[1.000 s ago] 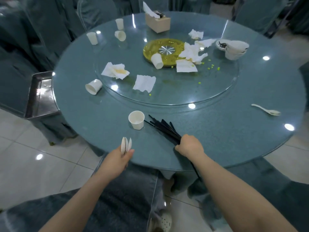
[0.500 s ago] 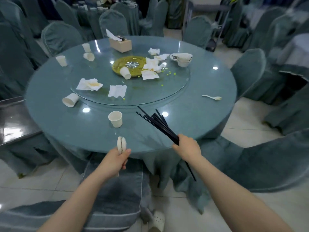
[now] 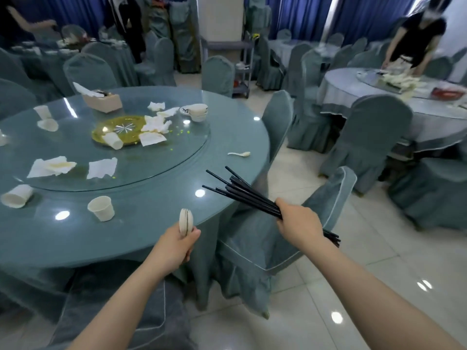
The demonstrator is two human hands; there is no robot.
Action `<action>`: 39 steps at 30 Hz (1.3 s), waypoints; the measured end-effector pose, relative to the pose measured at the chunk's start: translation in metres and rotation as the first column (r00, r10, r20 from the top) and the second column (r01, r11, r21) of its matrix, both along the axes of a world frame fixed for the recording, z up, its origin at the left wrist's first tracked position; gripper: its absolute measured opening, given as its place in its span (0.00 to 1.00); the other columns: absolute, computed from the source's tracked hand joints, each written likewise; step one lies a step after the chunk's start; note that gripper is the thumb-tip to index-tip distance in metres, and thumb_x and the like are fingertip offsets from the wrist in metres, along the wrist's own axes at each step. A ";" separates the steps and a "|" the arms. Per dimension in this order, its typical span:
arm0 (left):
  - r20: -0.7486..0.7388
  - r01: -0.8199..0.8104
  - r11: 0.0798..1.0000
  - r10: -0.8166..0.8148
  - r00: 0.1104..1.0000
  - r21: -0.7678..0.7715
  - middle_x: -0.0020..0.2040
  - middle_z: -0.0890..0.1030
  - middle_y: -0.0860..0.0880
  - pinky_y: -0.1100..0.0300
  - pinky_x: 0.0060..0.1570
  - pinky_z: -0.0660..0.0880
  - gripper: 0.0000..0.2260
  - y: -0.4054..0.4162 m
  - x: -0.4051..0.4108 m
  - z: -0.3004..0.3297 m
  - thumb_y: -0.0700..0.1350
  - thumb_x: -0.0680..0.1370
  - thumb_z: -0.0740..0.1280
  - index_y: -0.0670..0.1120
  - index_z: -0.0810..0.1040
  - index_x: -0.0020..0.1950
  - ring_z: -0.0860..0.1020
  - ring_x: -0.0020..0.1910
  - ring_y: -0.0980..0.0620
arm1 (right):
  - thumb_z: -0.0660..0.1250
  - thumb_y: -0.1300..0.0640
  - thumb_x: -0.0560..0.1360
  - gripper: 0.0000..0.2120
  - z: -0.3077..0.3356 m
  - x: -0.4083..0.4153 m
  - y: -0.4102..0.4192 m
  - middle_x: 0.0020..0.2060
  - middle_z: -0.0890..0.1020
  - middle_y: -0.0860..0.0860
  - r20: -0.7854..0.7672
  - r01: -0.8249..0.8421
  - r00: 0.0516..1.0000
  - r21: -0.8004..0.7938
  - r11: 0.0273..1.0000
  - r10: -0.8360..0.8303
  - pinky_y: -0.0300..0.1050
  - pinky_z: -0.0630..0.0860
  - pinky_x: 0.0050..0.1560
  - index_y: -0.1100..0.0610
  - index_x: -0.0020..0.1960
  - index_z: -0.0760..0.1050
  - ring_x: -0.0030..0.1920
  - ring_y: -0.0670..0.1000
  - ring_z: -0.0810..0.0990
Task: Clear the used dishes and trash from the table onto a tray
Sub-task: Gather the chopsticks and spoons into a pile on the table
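Observation:
My right hand (image 3: 299,224) grips a bundle of black chopsticks (image 3: 242,192), lifted off the round table's (image 3: 156,210) right edge. My left hand (image 3: 178,242) holds a few stacked white spoons (image 3: 186,221) upright near the table's front edge. On the table lie paper cups (image 3: 101,208), crumpled napkins (image 3: 51,165), a white spoon (image 3: 240,154), stacked white bowls (image 3: 198,111) and a yellow-stained centre (image 3: 118,128) of the glass turntable. No tray shows in this view.
A tissue box (image 3: 102,100) stands at the table's back. Covered chairs (image 3: 262,238) crowd the near right side and front. A second round table (image 3: 404,107) stands at the right, where another person (image 3: 417,39) works. A service cart (image 3: 227,59) stands behind.
My right hand lifted the chopsticks off the table and carried them right. The view swung right and up, so the metal tray at the left left the frame.

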State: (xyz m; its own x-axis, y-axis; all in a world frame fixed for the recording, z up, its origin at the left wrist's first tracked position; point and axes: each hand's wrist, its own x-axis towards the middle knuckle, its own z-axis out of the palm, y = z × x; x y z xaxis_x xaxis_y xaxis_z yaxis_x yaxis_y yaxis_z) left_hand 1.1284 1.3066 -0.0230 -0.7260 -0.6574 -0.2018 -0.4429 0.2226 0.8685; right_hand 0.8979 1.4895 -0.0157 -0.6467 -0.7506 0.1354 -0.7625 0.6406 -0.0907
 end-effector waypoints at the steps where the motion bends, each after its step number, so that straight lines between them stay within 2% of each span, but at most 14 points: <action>1: -0.003 0.023 0.999 -0.023 1.000 -0.034 0.23 0.71 0.53 0.58 0.32 0.69 0.10 0.008 -0.014 0.004 0.48 0.79 0.62 0.47 0.70 0.39 0.70 0.25 0.53 | 0.59 0.53 0.74 0.06 0.004 -0.011 0.011 0.34 0.76 0.51 -0.001 0.026 1.000 -0.010 1.000 -0.026 0.47 0.65 0.32 0.50 0.48 0.62 0.34 0.59 0.74; 4: -0.032 0.054 0.994 -0.058 0.998 -0.095 0.24 0.70 0.55 0.60 0.30 0.67 0.09 0.037 -0.069 0.017 0.49 0.78 0.63 0.46 0.72 0.42 0.68 0.27 0.55 | 0.59 0.54 0.74 0.07 0.016 -0.051 0.049 0.30 0.69 0.47 -0.006 0.106 0.994 -0.034 0.994 -0.106 0.45 0.63 0.28 0.48 0.45 0.59 0.30 0.55 0.70; 6: -0.062 0.057 0.994 -0.063 0.996 -0.095 0.26 0.70 0.56 0.61 0.28 0.67 0.08 0.058 -0.113 0.022 0.49 0.77 0.64 0.45 0.73 0.44 0.67 0.26 0.57 | 0.59 0.54 0.74 0.08 0.022 -0.084 0.078 0.31 0.72 0.48 -0.008 0.142 0.990 -0.038 0.989 -0.142 0.44 0.62 0.26 0.47 0.45 0.59 0.30 0.55 0.71; 9: -0.069 0.078 0.992 -0.086 0.994 -0.102 0.28 0.72 0.54 0.63 0.28 0.67 0.08 0.092 -0.185 0.025 0.49 0.77 0.65 0.45 0.74 0.44 0.68 0.26 0.57 | 0.59 0.54 0.75 0.05 0.032 -0.139 0.124 0.38 0.78 0.50 -0.044 0.139 0.989 -0.030 0.990 -0.140 0.46 0.64 0.29 0.48 0.49 0.63 0.36 0.57 0.76; 13: -0.135 0.074 0.994 -0.085 0.987 -0.085 0.24 0.75 0.59 0.60 0.30 0.67 0.06 0.131 -0.271 0.023 0.48 0.76 0.67 0.50 0.75 0.39 0.70 0.26 0.61 | 0.58 0.55 0.77 0.03 0.042 -0.215 0.181 0.43 0.79 0.50 -0.112 0.138 0.984 -0.002 0.990 -0.138 0.47 0.67 0.33 0.51 0.50 0.66 0.42 0.58 0.78; 18: -0.171 0.030 0.999 -0.033 0.985 -0.017 0.24 0.73 0.56 0.60 0.30 0.66 0.07 0.158 -0.342 0.015 0.46 0.77 0.66 0.50 0.74 0.38 0.67 0.25 0.59 | 0.58 0.58 0.77 0.04 0.040 -0.295 0.220 0.43 0.77 0.50 -0.148 0.126 0.982 0.026 0.992 -0.121 0.47 0.64 0.33 0.51 0.49 0.63 0.43 0.57 0.77; 26: -0.154 -0.067 0.997 0.060 0.986 -0.045 0.24 0.71 0.56 0.56 0.32 0.64 0.05 0.135 -0.448 0.000 0.43 0.77 0.66 0.47 0.75 0.41 0.67 0.29 0.54 | 0.60 0.61 0.75 0.08 0.030 -0.426 0.202 0.42 0.75 0.50 -0.192 0.122 0.976 0.078 0.989 -0.105 0.46 0.60 0.31 0.53 0.50 0.63 0.41 0.55 0.76; 30: -0.117 -0.073 0.994 0.063 0.991 -0.086 0.27 0.72 0.55 0.58 0.30 0.65 0.05 0.097 -0.523 -0.012 0.46 0.77 0.65 0.47 0.75 0.42 0.68 0.28 0.55 | 0.60 0.60 0.75 0.07 0.024 -0.503 0.172 0.41 0.75 0.50 -0.152 0.097 0.985 0.071 0.993 -0.086 0.46 0.64 0.31 0.53 0.51 0.63 0.39 0.55 0.74; 35: -0.092 -0.117 0.984 0.105 0.990 -0.138 0.31 0.74 0.49 0.57 0.33 0.65 0.06 0.059 -0.610 -0.016 0.44 0.78 0.65 0.44 0.75 0.43 0.69 0.31 0.52 | 0.59 0.57 0.77 0.06 0.025 -0.599 0.141 0.42 0.76 0.48 -0.143 0.026 0.990 0.128 0.992 -0.007 0.46 0.66 0.32 0.51 0.54 0.66 0.40 0.54 0.77; 39: -0.031 -0.135 0.979 0.132 0.991 -0.153 0.33 0.74 0.47 0.56 0.34 0.65 0.07 0.035 -0.659 -0.011 0.43 0.78 0.64 0.40 0.74 0.44 0.69 0.33 0.51 | 0.59 0.55 0.78 0.03 0.030 -0.659 0.102 0.40 0.75 0.47 -0.078 -0.039 0.996 0.136 0.990 0.050 0.46 0.65 0.31 0.51 0.51 0.65 0.37 0.53 0.76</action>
State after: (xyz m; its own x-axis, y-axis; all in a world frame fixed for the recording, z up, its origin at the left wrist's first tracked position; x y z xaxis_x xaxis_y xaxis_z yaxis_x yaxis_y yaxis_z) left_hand 0.4697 1.3420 -0.0344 -0.6324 -0.7710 -0.0756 -0.4599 0.2951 0.8375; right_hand 0.2392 1.5917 0.0138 -0.6028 -0.7936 0.0824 -0.7922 0.6076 0.0573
